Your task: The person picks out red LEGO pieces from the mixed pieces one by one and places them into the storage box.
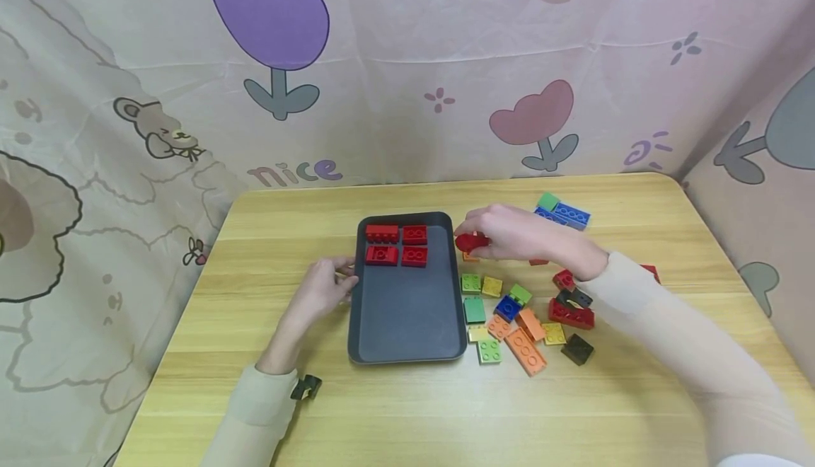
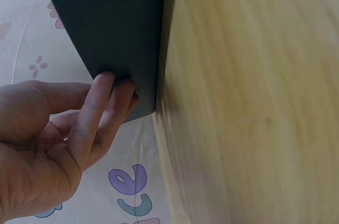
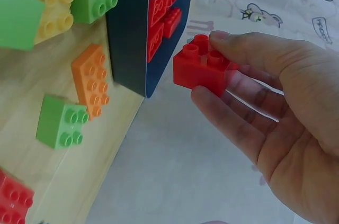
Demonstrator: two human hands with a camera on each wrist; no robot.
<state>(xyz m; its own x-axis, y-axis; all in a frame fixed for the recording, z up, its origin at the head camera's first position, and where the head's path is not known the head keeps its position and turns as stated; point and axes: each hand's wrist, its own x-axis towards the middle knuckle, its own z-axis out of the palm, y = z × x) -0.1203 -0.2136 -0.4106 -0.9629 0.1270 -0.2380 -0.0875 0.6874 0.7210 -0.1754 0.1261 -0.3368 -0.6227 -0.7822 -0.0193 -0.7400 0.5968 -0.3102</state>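
My right hand (image 1: 509, 230) pinches a red toy brick (image 3: 197, 73) between thumb and fingertips, its studs showing in the right wrist view. It is beside the upper right edge of a dark grey tray (image 1: 410, 315). Several red bricks (image 1: 414, 257) sit in two rows at the tray's far left. Along the tray's left side lies my left hand (image 1: 320, 286). Its loosely bent fingers (image 2: 95, 105) touch the outside of the tray wall in the left wrist view.
Right of the tray lie loose green, yellow, blue and orange bricks (image 1: 525, 352). More red bricks (image 1: 571, 314) and a dark brick (image 1: 577, 349) lie under and near the right forearm. Blue bricks (image 1: 571, 215) are at the back. A patterned cloth (image 1: 407, 127) hangs behind the table.
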